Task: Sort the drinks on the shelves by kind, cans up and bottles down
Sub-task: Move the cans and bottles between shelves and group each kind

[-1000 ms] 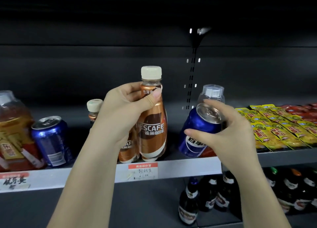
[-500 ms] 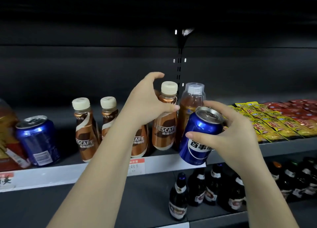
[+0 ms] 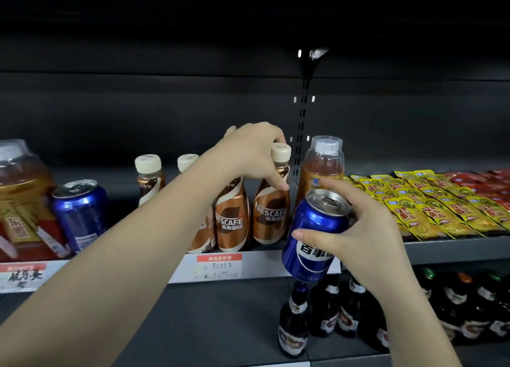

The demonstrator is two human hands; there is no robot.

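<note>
Both hands busy: right hand (image 3: 367,234) grips blue can (image 3: 311,237) (tilted), left hand (image 3: 254,151) on coffee bottle (image 3: 271,212).

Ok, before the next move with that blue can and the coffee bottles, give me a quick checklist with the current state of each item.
1. Right hand grips the blue can firmly: ok, thumb and fingers wrap it.
2. Can clear of the shelf: ok, held tilted in front of the shelf edge.
3. Left hand has the Nescafe bottle: ok, fingers round its neck.
4. That bottle upright on the shelf: ok.
5. Room on the lower shelf for bottles: ok, bare space left of the dark bottles.
6. Free spot for cans higher up: cannot tell.
</note>
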